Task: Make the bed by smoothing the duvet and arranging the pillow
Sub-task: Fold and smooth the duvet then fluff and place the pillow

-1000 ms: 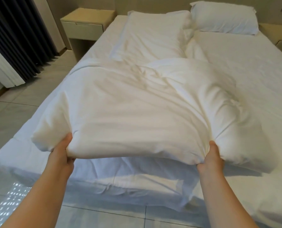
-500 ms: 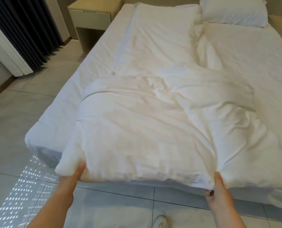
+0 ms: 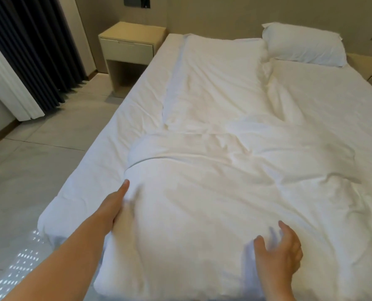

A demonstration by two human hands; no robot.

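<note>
- The bed (image 3: 107, 161) fills the view, its sheet bare along the left side.
- The duvet (image 3: 213, 192) lies rumpled down the bed's middle.
- The pillow (image 3: 302, 45) sits at the head, right side.
- The left hand (image 3: 115, 205) presses flat against the duvet's left edge, fingers straight.
- The right hand (image 3: 278, 255) hovers over the near end, fingers (image 3: 284, 227) spread, gripping nothing.

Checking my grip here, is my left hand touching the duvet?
Touching. The head view shows the left hand pressed flat against the duvet's left edge.
</note>
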